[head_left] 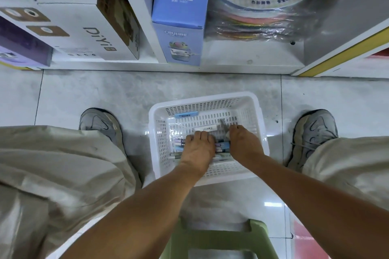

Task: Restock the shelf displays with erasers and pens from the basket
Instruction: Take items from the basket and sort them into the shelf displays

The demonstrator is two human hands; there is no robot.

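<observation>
Lying loose in the bottom of the white basket [207, 99], the pens [221, 145] and erasers [205, 128] are judged light, small and rigid; slick pen barrels are likely to roll or slip, so several would best be gathered side by side and gripped across their middles, while a boxed eraser can be pinched by its long edges. One pale eraser box is seen just beyond the fingertips, and a blue one [186, 115] lies against the far wall. Both hands are lowered into the basket. The left hand [199, 147] is laid over the pens with fingers curled down; whether anything is gripped cannot be told. The right hand [242, 143] touches the stock, its fingertips hidden, so its hold cannot be told either.
</observation>
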